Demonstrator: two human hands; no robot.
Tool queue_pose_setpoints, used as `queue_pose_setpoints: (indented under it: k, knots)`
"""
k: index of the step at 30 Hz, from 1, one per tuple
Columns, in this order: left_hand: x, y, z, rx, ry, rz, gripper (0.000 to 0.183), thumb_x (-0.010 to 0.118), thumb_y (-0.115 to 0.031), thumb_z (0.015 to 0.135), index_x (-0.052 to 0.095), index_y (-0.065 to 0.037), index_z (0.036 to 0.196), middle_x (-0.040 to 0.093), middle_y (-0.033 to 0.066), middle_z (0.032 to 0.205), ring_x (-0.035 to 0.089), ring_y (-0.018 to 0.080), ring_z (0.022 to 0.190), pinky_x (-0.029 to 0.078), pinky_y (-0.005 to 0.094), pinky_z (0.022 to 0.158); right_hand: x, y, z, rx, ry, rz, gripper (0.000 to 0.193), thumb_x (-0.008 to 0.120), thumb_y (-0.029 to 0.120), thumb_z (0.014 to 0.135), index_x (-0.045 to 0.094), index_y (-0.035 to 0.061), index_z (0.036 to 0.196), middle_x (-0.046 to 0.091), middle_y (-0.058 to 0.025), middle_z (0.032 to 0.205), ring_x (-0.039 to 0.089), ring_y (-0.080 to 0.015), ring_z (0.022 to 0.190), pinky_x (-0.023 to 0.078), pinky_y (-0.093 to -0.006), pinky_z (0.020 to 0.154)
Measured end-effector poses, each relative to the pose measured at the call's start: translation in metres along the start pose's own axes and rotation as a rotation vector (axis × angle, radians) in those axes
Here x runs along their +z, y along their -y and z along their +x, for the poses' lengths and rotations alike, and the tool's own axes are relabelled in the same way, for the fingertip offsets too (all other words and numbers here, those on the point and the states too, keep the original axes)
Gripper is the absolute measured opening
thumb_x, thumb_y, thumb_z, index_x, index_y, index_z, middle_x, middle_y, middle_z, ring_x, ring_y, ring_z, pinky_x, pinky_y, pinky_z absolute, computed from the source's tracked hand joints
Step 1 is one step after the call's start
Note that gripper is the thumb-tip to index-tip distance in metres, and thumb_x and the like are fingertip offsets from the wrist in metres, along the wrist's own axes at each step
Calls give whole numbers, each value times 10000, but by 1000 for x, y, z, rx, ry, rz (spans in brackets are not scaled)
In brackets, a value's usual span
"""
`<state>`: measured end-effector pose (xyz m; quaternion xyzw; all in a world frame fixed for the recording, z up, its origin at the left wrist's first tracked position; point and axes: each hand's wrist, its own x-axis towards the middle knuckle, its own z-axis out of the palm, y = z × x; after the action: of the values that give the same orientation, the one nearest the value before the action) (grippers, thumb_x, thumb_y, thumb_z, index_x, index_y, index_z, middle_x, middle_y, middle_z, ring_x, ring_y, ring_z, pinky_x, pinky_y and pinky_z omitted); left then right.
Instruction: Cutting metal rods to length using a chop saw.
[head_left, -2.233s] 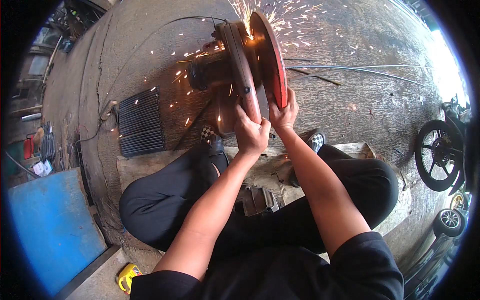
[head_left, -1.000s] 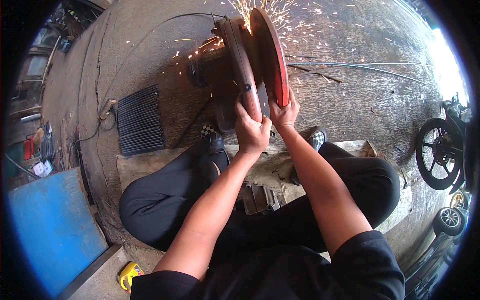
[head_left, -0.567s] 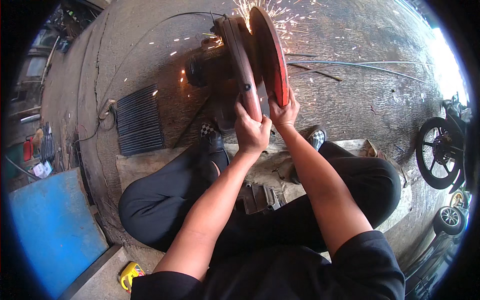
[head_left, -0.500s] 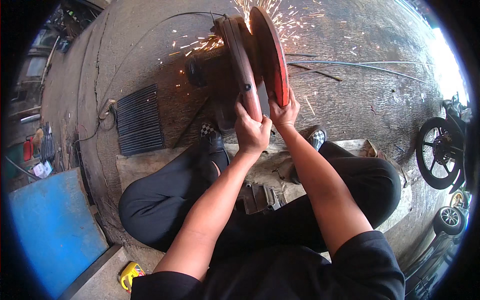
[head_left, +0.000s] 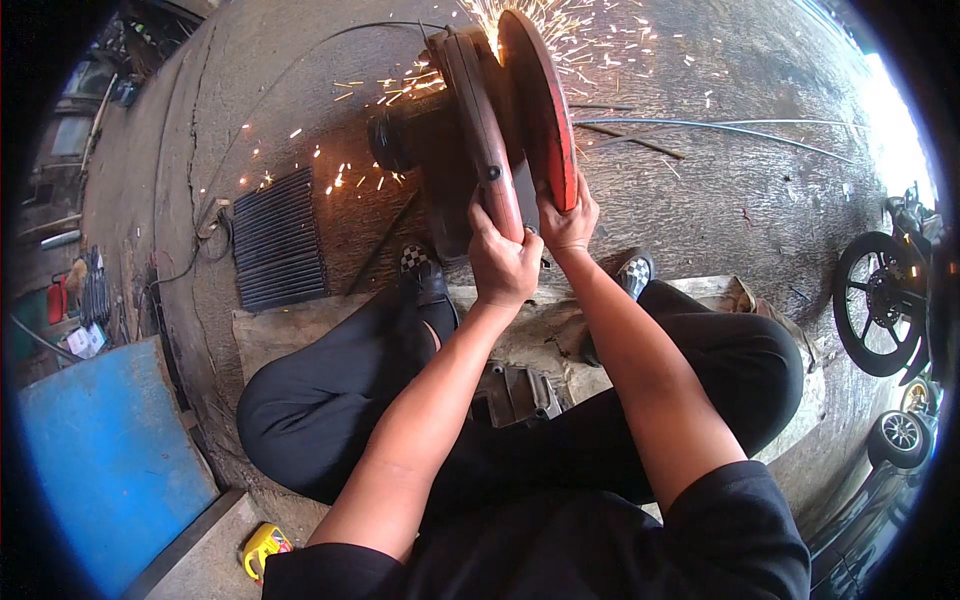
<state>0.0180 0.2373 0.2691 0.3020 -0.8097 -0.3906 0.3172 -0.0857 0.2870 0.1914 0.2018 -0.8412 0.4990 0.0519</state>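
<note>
A large cut-off saw (head_left: 482, 120) with a red body and handle stands on the floor in front of me. My left hand (head_left: 505, 265) is wrapped round the lower end of its long handle. Beside it, my right hand (head_left: 568, 222) grips the bottom rim of the saw's round red guard (head_left: 560, 140). Bright sparks (head_left: 505, 20) spray from between the body and the guard at the top. The spot being cut and the edge of the disc are hidden from me. Thin metal rods (head_left: 720, 128) lie on the floor to the right of the saw.
Left of the saw lies a stack of dark metal bars (head_left: 280, 242), with a cable nearby. A blue sheet (head_left: 110, 450) and a yellow bottle (head_left: 263, 548) are at lower left. Cloth (head_left: 540, 335) and a metal part (head_left: 515, 397) lie between my legs. A motorcycle wheel (head_left: 878, 300) stands far right.
The spark spray has grown, and more glowing bits scatter left over the stacked bars. Both hands keep their grip, and the saw has barely moved.
</note>
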Motion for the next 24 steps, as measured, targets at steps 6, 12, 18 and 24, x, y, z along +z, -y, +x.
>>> queue_pose_setpoints:
  k: [6, 12, 18, 24]
  knots:
    - [-1, 0, 0, 32, -6, -7, 712, 581, -30, 703, 283, 79, 1340, 518, 332, 1171, 546, 466, 1078, 446, 472, 911, 1, -2, -1, 37, 24, -11, 515, 645, 250, 736, 557, 64, 1208, 655, -188, 999, 637, -392, 846, 515, -443, 750]
    - [-1, 0, -1, 38, -2, -1, 703, 576, -22, 705, 293, 83, 1340, 504, 320, 1194, 535, 456, 1098, 431, 461, 939, 2, -4, -1, -7, 2, 2, 519, 642, 232, 730, 557, 55, 1211, 648, -188, 1034, 635, -392, 867, 514, -436, 762]
    - [0, -1, -1, 52, -18, 58, 707, 576, -24, 711, 291, 73, 1350, 503, 322, 1200, 541, 445, 1105, 437, 453, 934, 1, -4, -1, -25, -11, 7, 524, 647, 239, 731, 556, 60, 1214, 647, -187, 1035, 635, -392, 863, 513, -439, 759]
    - [0, -3, -1, 20, -20, 21, 720, 576, -24, 709, 278, 69, 1357, 531, 314, 1171, 564, 448, 1069, 458, 451, 909, 1, -4, -2, 54, 20, 5, 510, 651, 242, 737, 560, 78, 1212, 654, -172, 1019, 638, -395, 833, 515, -441, 743]
